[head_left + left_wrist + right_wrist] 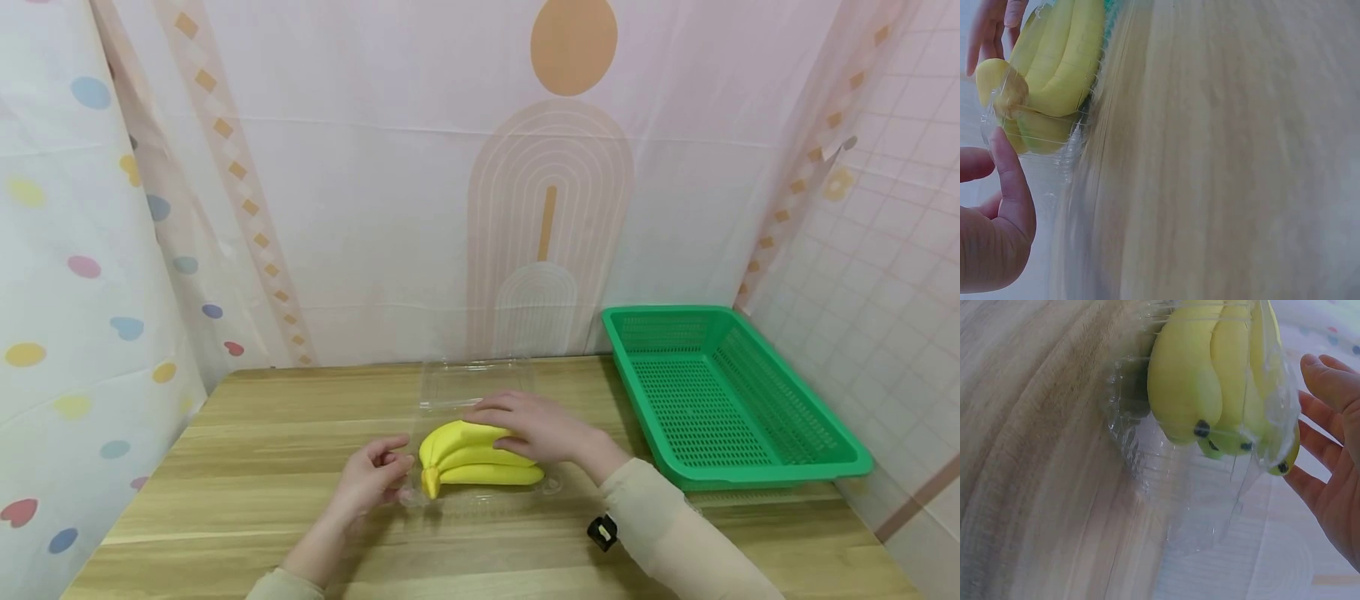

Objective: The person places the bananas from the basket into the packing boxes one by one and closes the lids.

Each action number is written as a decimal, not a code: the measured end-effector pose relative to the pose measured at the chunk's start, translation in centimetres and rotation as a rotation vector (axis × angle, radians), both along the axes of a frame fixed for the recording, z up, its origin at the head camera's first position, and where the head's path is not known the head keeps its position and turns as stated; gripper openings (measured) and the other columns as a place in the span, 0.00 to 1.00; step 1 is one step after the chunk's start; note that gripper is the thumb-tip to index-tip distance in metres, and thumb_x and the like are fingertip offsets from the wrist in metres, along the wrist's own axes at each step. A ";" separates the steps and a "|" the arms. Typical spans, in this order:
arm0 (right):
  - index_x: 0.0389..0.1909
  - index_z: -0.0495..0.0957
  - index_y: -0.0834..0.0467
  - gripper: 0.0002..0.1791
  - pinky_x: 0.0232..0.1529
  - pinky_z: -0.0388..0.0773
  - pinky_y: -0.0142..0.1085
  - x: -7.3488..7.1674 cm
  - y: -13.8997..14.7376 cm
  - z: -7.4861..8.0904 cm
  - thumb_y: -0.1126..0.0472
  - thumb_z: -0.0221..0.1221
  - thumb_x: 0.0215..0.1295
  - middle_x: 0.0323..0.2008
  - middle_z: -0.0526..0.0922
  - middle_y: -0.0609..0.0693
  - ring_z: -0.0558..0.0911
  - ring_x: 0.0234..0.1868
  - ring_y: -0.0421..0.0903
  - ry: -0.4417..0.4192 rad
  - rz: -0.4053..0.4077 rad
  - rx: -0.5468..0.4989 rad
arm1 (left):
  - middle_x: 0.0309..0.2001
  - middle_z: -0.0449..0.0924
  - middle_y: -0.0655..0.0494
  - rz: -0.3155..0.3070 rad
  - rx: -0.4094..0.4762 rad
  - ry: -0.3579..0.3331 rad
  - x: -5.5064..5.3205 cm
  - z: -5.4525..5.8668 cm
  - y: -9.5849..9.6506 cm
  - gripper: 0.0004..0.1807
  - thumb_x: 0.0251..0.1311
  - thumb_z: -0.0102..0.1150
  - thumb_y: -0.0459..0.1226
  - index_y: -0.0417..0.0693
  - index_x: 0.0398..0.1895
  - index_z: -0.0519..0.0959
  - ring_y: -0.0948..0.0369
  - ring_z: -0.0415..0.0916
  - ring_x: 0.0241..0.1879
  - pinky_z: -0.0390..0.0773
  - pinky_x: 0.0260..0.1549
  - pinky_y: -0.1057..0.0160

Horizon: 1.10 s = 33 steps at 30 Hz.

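Observation:
A bunch of yellow bananas (480,454) lies in a clear plastic clamshell box (480,504), whose lid (476,385) is raised behind it. My right hand (536,425) reaches over the bunch from the right, its fingers spread along the top bananas. In the right wrist view, the dark banana tips (1202,429) show through the box wall, with the right fingers (1322,440) beside the upper side. My left hand (375,475) is at the left edge of the box, near the stem. In the left wrist view, a left fingertip (1004,140) overlaps the box corner, the fingers loosely bent.
A green plastic basket (757,479) with a perforated bottom stands on the right side of the wooden table (285,417). Patterned curtains (375,208) hang along the back and sides. A small black object (602,532) is at the right wrist.

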State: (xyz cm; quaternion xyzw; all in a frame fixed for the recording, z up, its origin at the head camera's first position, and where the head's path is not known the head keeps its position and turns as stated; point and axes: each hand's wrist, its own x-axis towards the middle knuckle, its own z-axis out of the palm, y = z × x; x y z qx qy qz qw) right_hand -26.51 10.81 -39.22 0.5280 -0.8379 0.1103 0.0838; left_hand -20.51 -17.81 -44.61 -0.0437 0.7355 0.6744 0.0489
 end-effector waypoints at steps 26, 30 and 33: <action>0.69 0.69 0.56 0.27 0.63 0.71 0.49 0.7 4.3 -0.9 0.59 0.60 0.71 0.61 0.76 0.52 0.73 0.62 0.52 -0.103 -0.176 -0.249 | 0.36 0.70 0.52 0.015 -0.013 0.038 -0.9 1.6 -1.1 0.26 0.67 0.56 0.33 0.28 0.64 0.67 0.60 0.72 0.31 0.81 0.34 0.64; 0.69 0.70 0.57 0.27 0.63 0.70 0.51 0.7 4.7 -1.3 0.60 0.60 0.70 0.59 0.78 0.53 0.74 0.61 0.54 -0.125 -0.204 -0.304 | 0.37 0.71 0.52 0.009 -0.020 0.040 -1.3 1.9 -1.3 0.26 0.68 0.56 0.34 0.28 0.64 0.67 0.60 0.72 0.33 0.81 0.35 0.64; 0.68 0.70 0.56 0.28 0.64 0.69 0.53 0.6 5.0 -1.6 0.60 0.61 0.69 0.58 0.78 0.54 0.74 0.61 0.55 -0.144 -0.241 -0.337 | 0.40 0.73 0.51 0.014 -0.007 0.029 -1.7 1.9 -1.4 0.26 0.68 0.56 0.35 0.28 0.65 0.67 0.59 0.73 0.36 0.81 0.37 0.64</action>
